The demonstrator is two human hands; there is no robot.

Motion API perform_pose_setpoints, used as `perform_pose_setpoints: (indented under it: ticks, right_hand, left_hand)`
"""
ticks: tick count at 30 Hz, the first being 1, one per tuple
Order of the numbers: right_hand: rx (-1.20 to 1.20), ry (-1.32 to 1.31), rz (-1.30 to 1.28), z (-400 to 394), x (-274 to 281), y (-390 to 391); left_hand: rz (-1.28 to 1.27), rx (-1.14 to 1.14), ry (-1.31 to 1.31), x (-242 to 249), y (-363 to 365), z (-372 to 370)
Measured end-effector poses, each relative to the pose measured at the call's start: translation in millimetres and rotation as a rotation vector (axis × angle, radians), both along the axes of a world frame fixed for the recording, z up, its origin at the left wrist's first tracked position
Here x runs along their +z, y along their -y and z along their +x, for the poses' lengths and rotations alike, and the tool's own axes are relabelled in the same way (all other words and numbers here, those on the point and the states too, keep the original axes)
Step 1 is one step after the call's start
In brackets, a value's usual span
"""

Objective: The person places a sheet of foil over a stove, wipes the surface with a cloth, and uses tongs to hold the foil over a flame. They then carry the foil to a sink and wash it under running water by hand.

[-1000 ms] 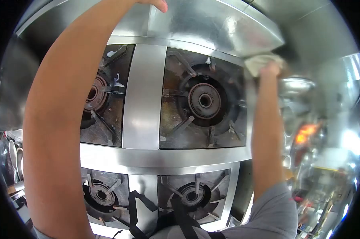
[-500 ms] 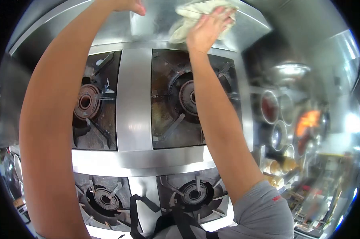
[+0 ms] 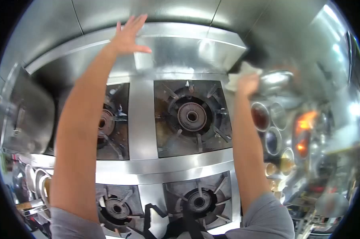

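Observation:
My left hand [image 3: 130,38] is open with its fingers spread, at the stainless steel back ledge [image 3: 174,47] behind the stove. Blurred by motion, my right hand [image 3: 248,84] grips a pale cloth [image 3: 235,81] at the rear right corner of the stove, close to a shiny round metal lid or bowl [image 3: 276,79]. Below and between my arms lies the rear right burner [image 3: 192,115]. The rear left burner [image 3: 105,122] is partly covered by my left forearm.
Two front burners, left [image 3: 117,208] and right [image 3: 199,202], sit nearest my body. A large metal pot [image 3: 30,111] stands at the left. On the right are several round containers, one with dark red contents [image 3: 260,116], and orange flames [image 3: 306,120] beyond them.
My right hand has carried the cloth from the back ledge rightward to the rear right corner. The view has shifted, bringing my whole left hand and the pot into sight.

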State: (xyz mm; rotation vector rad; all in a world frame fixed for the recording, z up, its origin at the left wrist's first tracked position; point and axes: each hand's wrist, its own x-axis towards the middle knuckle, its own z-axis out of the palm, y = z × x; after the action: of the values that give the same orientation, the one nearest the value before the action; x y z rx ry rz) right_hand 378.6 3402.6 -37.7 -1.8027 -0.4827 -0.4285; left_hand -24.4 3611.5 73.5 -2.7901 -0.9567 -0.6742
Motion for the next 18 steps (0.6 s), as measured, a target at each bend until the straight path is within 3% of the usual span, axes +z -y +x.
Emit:
perform_pose_setpoints:
  ticks: [2, 3, 4, 5, 6, 8, 9, 10, 11, 13, 17, 18]
  right_hand:
    - [0.04, 0.119, 0.023, -46.2, 31.4, 44.4]
    - [0.204, -0.002, 0.175, -71.3, 45.3, 68.3]
    - [0.366, -0.116, 0.329, -105.2, 63.4, 96.9]
    - [0.412, 0.017, 0.262, -137.3, 77.7, 126.6]
    - [0.507, -0.12, 0.27, -168.5, 81.7, 152.8]
    - [0.846, -0.222, 0.233, -228.2, 67.4, 209.8]
    - [0.986, -0.508, 0.229, -267.7, 71.7, 239.5]
    - [1.224, -0.771, 0.241, -296.9, 69.0, 269.0]
    - [1.298, -0.915, 0.221, -328.6, 65.0, 295.1]
    - [1.399, -0.945, 0.035, -369.5, 68.4, 351.1]
    - [1.74, -1.058, -0.094, -398.3, 29.4, 419.8]
    - [1.752, -1.25, -0.215, -394.9, 24.5, 428.1]
  left_hand:
    - [0.056, -0.052, 0.146, -3.6, 36.4, -5.9]
    - [0.074, -0.088, 0.157, -1.2, 72.2, -9.1]
    - [-0.03, -0.081, 0.216, 4.7, 130.1, -12.0]
    - [-0.135, -0.181, 0.257, -1.9, 177.7, -21.7]
    - [-0.427, -0.17, 0.23, 11.2, 242.2, -29.7]
    - [-0.583, -0.339, 0.207, -6.1, 334.4, -41.8]
    - [-0.635, -0.433, 0.327, -24.3, 377.0, -49.2]
    - [-0.696, -0.37, 0.34, -34.0, 418.6, -59.9]
    - [-0.764, -0.297, 0.36, -40.3, 455.7, -73.0]
    - [-1.014, 0.061, 0.56, -42.3, 526.5, -105.6]
    - [-0.811, 0.277, 0.486, -80.7, 615.3, -185.0]
    - [-0.789, 0.315, 0.507, -85.9, 628.9, -200.9]
